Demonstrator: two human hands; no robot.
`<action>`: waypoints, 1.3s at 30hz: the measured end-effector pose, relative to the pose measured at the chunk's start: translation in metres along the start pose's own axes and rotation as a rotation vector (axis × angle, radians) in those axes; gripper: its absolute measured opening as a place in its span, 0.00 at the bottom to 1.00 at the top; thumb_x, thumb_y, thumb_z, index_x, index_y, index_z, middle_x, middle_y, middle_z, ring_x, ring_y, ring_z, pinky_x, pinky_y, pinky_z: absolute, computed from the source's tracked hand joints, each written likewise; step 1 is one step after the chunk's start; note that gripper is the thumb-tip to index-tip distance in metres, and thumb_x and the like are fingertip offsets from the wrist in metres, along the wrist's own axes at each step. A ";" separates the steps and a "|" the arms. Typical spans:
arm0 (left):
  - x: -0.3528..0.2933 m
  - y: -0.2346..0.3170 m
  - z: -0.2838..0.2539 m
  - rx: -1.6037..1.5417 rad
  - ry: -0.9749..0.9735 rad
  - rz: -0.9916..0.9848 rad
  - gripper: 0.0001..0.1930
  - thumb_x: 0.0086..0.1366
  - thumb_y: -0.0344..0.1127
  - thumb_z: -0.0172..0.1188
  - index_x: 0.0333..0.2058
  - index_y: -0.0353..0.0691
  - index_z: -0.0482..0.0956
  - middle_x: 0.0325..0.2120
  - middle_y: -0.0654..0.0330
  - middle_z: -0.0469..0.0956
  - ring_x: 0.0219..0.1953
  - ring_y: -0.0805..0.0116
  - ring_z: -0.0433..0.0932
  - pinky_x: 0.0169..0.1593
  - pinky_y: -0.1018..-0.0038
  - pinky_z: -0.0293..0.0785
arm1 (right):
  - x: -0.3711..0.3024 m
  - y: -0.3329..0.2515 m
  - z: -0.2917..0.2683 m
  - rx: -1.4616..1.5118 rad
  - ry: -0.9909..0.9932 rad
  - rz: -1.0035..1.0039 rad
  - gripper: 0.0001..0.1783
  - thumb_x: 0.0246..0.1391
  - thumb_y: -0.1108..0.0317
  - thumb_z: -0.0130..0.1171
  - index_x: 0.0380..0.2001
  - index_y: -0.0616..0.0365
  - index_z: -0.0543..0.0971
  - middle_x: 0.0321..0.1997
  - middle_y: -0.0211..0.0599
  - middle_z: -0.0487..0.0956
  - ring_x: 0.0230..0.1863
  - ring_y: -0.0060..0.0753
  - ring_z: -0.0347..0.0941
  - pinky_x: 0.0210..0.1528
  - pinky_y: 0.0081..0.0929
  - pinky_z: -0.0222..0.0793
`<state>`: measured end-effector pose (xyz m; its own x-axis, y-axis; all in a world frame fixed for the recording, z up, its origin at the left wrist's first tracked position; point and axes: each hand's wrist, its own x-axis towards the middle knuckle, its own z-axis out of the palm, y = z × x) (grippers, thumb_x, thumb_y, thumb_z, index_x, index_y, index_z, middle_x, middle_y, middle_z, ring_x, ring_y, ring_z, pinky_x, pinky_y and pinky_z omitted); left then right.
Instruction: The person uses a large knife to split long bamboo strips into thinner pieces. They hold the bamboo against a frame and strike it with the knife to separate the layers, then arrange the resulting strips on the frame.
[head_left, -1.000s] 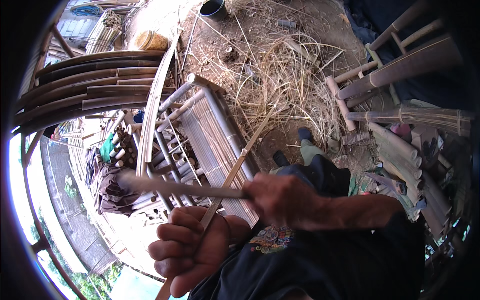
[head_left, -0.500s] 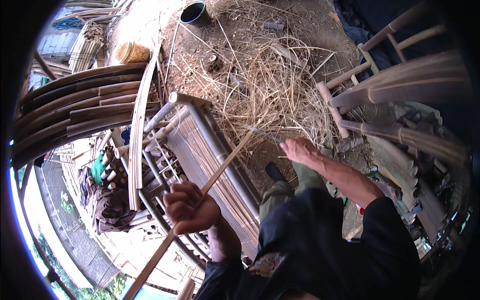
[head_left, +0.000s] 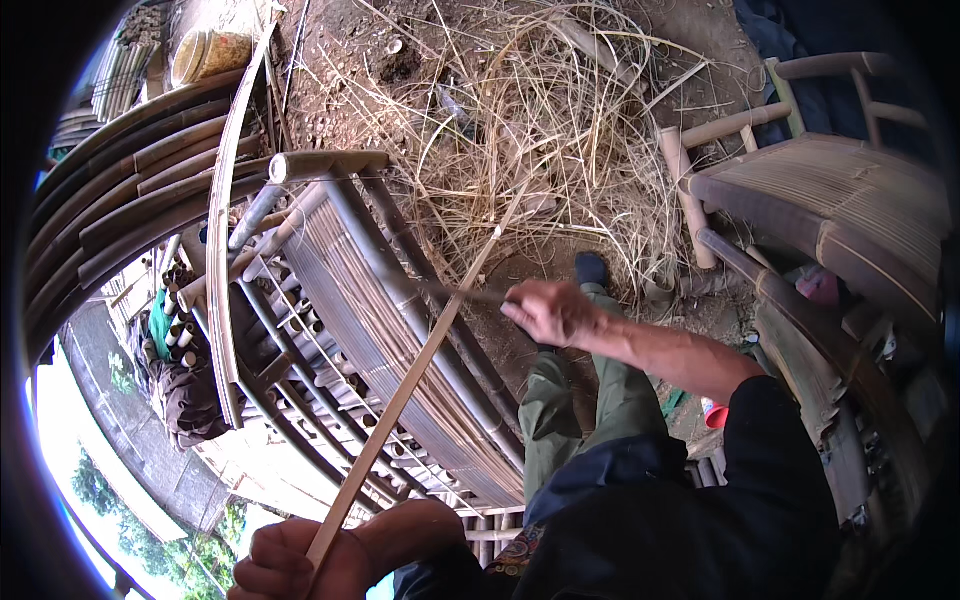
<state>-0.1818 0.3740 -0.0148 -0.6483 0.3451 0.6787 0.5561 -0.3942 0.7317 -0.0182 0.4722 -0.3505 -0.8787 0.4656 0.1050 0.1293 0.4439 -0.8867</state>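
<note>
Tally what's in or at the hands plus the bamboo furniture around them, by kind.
Hands: 2, left hand and right hand
Bamboo strip, gripped by the left hand: 1
Knife, blurred, held by the right hand: 1
Bamboo slatted bench in front: 1
Bamboo chair at right: 1
Straw pile: 1
Total: 7

Only package-like thing I can spot is a yellowish round jar (head_left: pixel 208 55) lying at the top left past the bamboo poles, no labels, signs or screens anywhere.
</note>
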 end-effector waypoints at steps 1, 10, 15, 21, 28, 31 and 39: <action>0.002 -0.001 0.003 -0.026 -0.043 0.013 0.25 0.67 0.64 0.40 0.21 0.54 0.67 0.20 0.73 0.60 0.19 0.76 0.56 0.20 0.77 0.50 | -0.002 0.013 0.007 0.025 -0.044 0.229 0.17 0.60 0.61 0.53 0.19 0.55 0.72 0.13 0.26 0.65 0.13 0.21 0.62 0.11 0.21 0.62; 0.008 0.014 -0.031 -0.099 0.055 -0.076 0.30 0.68 0.62 0.41 0.12 0.48 0.58 0.17 0.68 0.55 0.22 0.75 0.54 0.25 0.77 0.52 | -0.063 0.111 0.003 -0.008 -0.084 0.911 0.17 0.61 0.54 0.51 0.29 0.57 0.72 0.18 0.34 0.70 0.13 0.27 0.64 0.14 0.27 0.58; 0.039 0.120 -0.091 -0.079 0.579 -0.168 0.25 0.70 0.56 0.44 0.18 0.46 0.59 0.19 0.69 0.54 0.18 0.78 0.52 0.20 0.81 0.50 | 0.005 -0.008 0.010 1.189 0.530 1.149 0.24 0.50 0.47 0.65 0.35 0.59 0.74 0.25 0.40 0.81 0.12 0.27 0.70 0.15 0.26 0.65; -0.055 0.211 -0.240 -0.234 0.732 -0.487 0.17 0.71 0.47 0.47 0.28 0.41 0.68 0.22 0.65 0.62 0.19 0.77 0.57 0.22 0.83 0.58 | 0.057 -0.101 -0.003 1.302 0.998 1.047 0.16 0.49 0.60 0.69 0.31 0.59 0.76 0.27 0.34 0.78 0.27 0.28 0.74 0.31 0.26 0.71; -0.195 0.263 -0.219 0.560 -0.410 -1.470 0.29 0.66 0.55 0.53 0.55 0.35 0.68 0.53 0.52 0.71 0.55 0.56 0.71 0.56 0.62 0.70 | 0.061 -0.199 -0.005 0.943 0.727 0.873 0.15 0.53 0.60 0.65 0.32 0.62 0.77 0.28 0.38 0.79 0.24 0.31 0.75 0.28 0.27 0.72; -0.159 0.229 -0.192 0.957 -0.478 -0.636 0.30 0.65 0.52 0.55 0.57 0.36 0.66 0.47 0.47 0.74 0.50 0.48 0.74 0.55 0.61 0.70 | 0.047 -0.254 0.017 0.833 0.623 0.678 0.18 0.55 0.59 0.64 0.35 0.67 0.78 0.29 0.38 0.79 0.26 0.28 0.75 0.29 0.27 0.71; -0.196 0.183 -0.263 0.080 -0.376 -1.129 0.18 0.70 0.45 0.51 0.42 0.32 0.76 0.29 0.63 0.79 0.34 0.74 0.78 0.33 0.74 0.74 | 0.040 -0.380 0.000 -0.053 0.259 0.148 0.24 0.60 0.45 0.52 0.34 0.57 0.79 0.20 0.32 0.77 0.21 0.34 0.73 0.24 0.33 0.67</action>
<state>-0.0899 0.0103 -0.0306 -0.6060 0.6962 -0.3848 -0.1910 0.3421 0.9200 -0.1024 0.3217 -0.0094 -0.7031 0.7049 0.0939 0.2771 0.3932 -0.8767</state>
